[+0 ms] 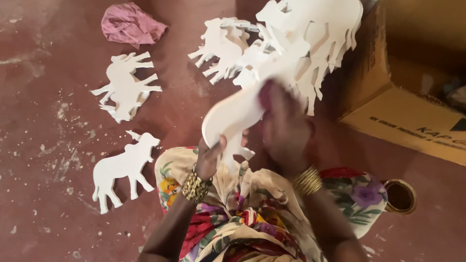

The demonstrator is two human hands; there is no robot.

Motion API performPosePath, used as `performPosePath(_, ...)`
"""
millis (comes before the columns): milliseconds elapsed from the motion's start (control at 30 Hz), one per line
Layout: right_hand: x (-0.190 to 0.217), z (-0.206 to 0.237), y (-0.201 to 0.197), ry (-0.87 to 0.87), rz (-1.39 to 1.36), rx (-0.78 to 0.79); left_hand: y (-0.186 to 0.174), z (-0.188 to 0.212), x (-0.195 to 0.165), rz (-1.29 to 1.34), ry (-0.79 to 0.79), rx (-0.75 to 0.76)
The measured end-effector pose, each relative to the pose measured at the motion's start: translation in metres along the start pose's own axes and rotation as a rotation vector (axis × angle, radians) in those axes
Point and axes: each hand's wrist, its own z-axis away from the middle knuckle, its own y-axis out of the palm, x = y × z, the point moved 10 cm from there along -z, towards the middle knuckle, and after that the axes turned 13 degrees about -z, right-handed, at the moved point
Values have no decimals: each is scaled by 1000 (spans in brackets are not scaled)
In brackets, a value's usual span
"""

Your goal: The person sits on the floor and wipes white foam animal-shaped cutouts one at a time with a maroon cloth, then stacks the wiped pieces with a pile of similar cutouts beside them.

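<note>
the white animal cutout [233,114] slants up and rightward from the left hand [209,157], whose grip pinches its lower edge; the right hand [284,128] lies blurred against its upper face, grip unclear.

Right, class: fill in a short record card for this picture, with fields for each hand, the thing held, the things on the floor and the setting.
Left hand: left hand grips the lower edge of a white animal cut-out
Right hand: right hand, blurred, pressed on the cut-out's face with something pinkish under it
Floor, left: single cut-out; small stack of cut-outs; crumpled pink cloth
Floor, top: larger pile of cut-outs
Right side: cardboard box; tape roll
Setting: reddish floor, flecked white
</note>
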Motion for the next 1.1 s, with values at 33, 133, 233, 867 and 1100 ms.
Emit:
performPosePath(33, 4, 14, 18, 34, 92, 146, -6, -5, 1, -35, 28, -47)
performPosePath(133, 43, 50, 32, -229, 120, 68, -22, -13, 10, -95, 50, -136)
performPosePath(233, 25, 73, 41, -197, 33, 144, -27, -13, 23, -102, -27, -131)
performPosePath(867, 17, 108, 104, -120, -152, 358, -99, 5, 70, 29, -27, -720)
performPosePath(1100, -16, 101, 173, -95, -115, 249, -63, -27, 70, -126, -42, -408)
